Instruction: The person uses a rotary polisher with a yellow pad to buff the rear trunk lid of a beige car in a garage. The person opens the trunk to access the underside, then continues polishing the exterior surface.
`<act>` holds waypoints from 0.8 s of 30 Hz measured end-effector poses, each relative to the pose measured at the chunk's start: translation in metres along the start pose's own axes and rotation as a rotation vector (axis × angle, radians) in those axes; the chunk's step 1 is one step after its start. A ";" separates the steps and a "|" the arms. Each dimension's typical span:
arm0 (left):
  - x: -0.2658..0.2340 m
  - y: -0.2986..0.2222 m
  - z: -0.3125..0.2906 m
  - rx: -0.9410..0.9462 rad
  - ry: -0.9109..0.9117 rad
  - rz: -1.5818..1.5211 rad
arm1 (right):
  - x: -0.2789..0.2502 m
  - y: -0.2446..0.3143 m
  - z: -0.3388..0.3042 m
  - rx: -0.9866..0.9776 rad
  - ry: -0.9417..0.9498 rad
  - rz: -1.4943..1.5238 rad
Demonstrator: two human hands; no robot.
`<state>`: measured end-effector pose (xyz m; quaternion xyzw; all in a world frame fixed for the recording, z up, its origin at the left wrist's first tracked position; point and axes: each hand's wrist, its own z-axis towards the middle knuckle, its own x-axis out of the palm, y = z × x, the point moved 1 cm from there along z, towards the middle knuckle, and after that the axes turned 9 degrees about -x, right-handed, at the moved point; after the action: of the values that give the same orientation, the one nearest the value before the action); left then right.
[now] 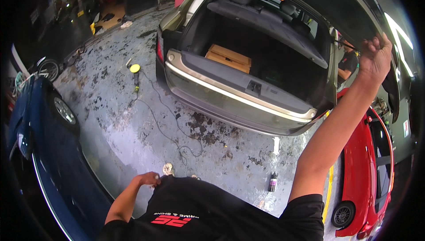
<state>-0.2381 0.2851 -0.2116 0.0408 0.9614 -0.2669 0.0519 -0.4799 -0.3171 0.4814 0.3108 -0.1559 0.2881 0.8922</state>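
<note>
My right arm reaches up to the raised tailgate of a beige-grey car, and my right hand is closed with its fingers curled at the tailgate's edge. Below it the boot stands open, a wooden box lying on its dark floor. Behind the seats stretches a grey parcel shelf. Down by the front of my black shirt, my left hand has its fingers curled in. What it holds, if anything, is hidden. The car's rear bumper faces me across the floor.
A polisher with a yellow pad lies on the worn grey floor, its cable looping toward me. Near my feet stands a dark bottle. A blue car is at left, a red car at right. Another person is beyond the boot.
</note>
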 end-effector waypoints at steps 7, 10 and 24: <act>-0.023 0.033 -0.038 0.082 0.212 -0.229 | 0.019 -0.009 -0.046 -0.053 -0.160 0.004; -0.031 0.046 0.003 0.152 0.234 -0.178 | 0.020 -0.004 -0.064 -0.058 -0.187 -0.023; -0.127 0.027 0.015 -0.002 0.129 0.055 | -0.054 -0.094 -0.220 0.057 -0.340 -0.035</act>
<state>-0.1081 0.2937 -0.2231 0.0843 0.9616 -0.2612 -0.0029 -0.4430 -0.2581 0.2464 0.3830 -0.2907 0.2199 0.8488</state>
